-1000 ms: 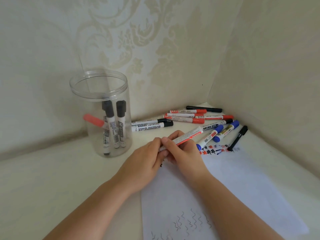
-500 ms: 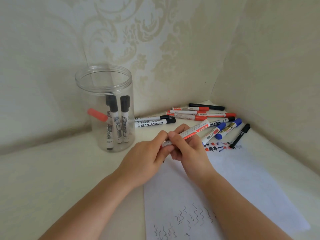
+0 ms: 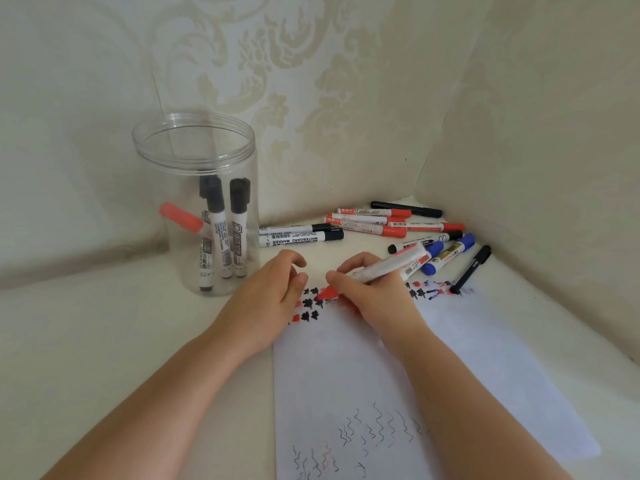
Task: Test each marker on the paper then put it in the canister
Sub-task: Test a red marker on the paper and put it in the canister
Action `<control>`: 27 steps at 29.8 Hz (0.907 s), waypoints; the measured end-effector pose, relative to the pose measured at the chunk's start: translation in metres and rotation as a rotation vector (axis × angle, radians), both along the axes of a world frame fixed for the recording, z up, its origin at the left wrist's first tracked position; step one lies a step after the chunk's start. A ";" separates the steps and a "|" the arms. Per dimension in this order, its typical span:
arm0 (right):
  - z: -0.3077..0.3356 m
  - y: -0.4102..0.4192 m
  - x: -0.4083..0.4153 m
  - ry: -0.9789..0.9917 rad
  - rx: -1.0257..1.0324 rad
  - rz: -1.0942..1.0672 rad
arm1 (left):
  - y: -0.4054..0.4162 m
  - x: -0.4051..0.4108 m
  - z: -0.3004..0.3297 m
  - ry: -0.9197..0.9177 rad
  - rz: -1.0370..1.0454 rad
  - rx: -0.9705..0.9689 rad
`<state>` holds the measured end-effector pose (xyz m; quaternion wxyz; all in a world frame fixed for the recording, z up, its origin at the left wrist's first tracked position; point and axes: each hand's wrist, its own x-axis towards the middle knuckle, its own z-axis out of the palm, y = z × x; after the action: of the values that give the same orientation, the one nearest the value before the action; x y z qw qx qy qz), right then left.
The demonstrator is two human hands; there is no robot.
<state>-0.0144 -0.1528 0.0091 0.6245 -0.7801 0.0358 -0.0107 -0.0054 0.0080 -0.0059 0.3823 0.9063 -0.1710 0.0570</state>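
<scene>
The right hand (image 3: 377,292) grips a red marker (image 3: 388,266), tip on the paper (image 3: 485,368) at its 12 o'clock end: testing. The left hand (image 3: 273,299) rests beside it, fingers loosely curled; whether it holds the cap I cannot tell. Next, I judge: recap, then drop it into the canister (image 3: 166,188) at 10 o'clock.

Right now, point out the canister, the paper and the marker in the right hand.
canister (image 3: 194,133), head view, clear rim.
paper (image 3: 485,358), head view, bare white area.
marker (image 3: 388,266), head view, white barrel above the fingers.

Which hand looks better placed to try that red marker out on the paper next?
The right hand. It grips the red marker with the red end angled down over the paper, beside the earlier test marks. The left hand holds no marker and rests at the paper's edge.
</scene>
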 end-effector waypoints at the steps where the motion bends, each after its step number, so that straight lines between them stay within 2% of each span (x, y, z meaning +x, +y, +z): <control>1: -0.001 0.001 -0.001 -0.011 -0.039 0.021 | 0.000 0.001 0.000 0.007 0.005 -0.014; 11: -0.012 0.004 0.000 -0.104 -0.077 -0.027 | -0.003 0.001 -0.004 -0.021 0.014 0.011; 15: -0.017 0.005 0.000 -0.128 -0.154 -0.033 | -0.004 0.003 -0.005 -0.039 0.006 0.029; 27: -0.016 0.005 0.001 -0.115 -0.142 -0.042 | -0.004 0.002 -0.007 -0.063 -0.013 0.079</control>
<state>-0.0130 -0.1479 -0.0067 0.5683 -0.8196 0.0155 -0.0711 -0.0038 0.0044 -0.0126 0.3409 0.9173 -0.1910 0.0762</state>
